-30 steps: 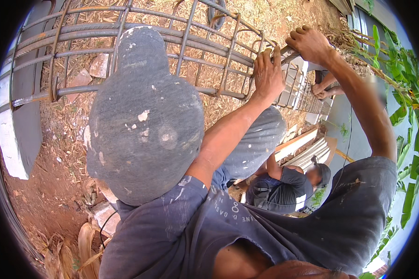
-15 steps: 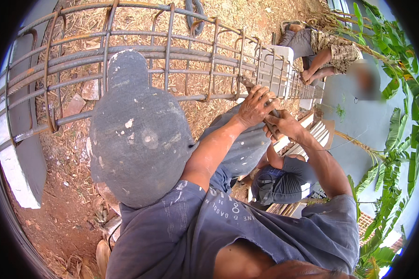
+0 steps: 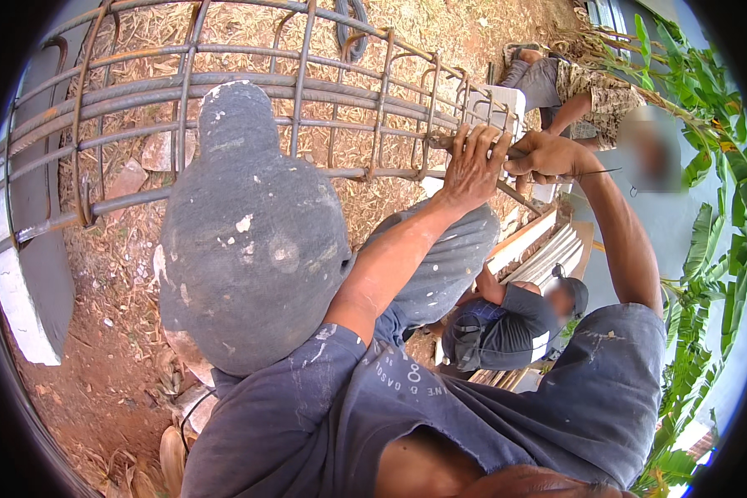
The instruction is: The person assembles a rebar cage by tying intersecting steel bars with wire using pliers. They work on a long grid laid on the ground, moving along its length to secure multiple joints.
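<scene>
A long cage of rusty steel rebar (image 3: 299, 87) runs across the upper view, with square stirrups round its bars. At its nearest lower bar, a pair of dark metal pincers (image 3: 519, 197) has its head against the bar. My left hand (image 3: 475, 170) is closed over the tool close to the cage, with its fingers hiding the middle of it. Just to the right, my right hand (image 3: 548, 156) is closed round a handle. A thin tie wire (image 3: 602, 172) sticks out to the right past that hand. The jaws' contact is too small to make out.
My bent leg (image 3: 253, 241) in grey cloth stands beside the cage. One co-worker (image 3: 589, 91) crouches at the cage's far end; another person (image 3: 506, 328) sits lower right by planks (image 3: 552, 253). A white block (image 3: 505, 100) stands near the cage. Banana plants (image 3: 710, 274) line the right.
My right hand has moved up and right, its elbow lifting outward. The left hand has shifted slightly up and right on the pincers. The far co-worker's arms have moved. The seated person's head now shows.
</scene>
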Tool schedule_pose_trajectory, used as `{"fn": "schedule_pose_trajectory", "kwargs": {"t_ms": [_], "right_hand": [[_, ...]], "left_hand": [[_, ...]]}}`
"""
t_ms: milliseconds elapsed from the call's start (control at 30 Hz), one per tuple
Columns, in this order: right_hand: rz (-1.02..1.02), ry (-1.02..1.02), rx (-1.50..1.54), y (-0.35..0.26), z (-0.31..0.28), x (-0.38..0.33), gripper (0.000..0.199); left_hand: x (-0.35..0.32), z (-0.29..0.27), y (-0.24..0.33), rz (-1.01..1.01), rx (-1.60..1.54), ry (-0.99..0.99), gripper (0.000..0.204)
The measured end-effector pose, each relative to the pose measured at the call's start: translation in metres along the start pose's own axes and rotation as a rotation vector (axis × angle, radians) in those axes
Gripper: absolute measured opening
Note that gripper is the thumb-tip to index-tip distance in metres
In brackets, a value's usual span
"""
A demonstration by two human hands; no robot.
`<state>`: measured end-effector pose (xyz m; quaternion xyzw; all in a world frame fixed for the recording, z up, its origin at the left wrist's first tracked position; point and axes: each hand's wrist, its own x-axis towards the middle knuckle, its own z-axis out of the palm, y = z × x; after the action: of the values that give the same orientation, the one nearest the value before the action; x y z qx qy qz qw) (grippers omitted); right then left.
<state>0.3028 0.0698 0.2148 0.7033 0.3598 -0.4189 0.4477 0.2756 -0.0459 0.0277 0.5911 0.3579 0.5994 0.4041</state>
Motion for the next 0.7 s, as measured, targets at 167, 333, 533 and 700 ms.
{"fn": "schedule_pose_trajectory", "kwargs": {"t_ms": [167, 333, 533, 700], "right_hand": [[-0.09, 0.035, -0.124, 0.017, -0.003, 0.012, 0.04], [-0.188, 0.546, -0.759, -0.017, 0.026, -0.024, 0.07], [-0.01, 0.57, -0.835, 0.023, 0.051, -0.01, 0.049], [0.124, -0.059, 0.198, 0.026, 0.024, 0.004, 0.039]], "left_hand": [[0.004, 0.004, -0.004, 0.01, 0.002, -0.014, 0.064], [0.029, 0.003, -0.014, -0.053, -0.028, 0.005, 0.034], [0.055, -0.014, -0.003, -0.308, -0.081, -0.63, 0.034], [0.016, -0.029, 0.002, -0.103, -0.172, -0.276, 0.056]]}}
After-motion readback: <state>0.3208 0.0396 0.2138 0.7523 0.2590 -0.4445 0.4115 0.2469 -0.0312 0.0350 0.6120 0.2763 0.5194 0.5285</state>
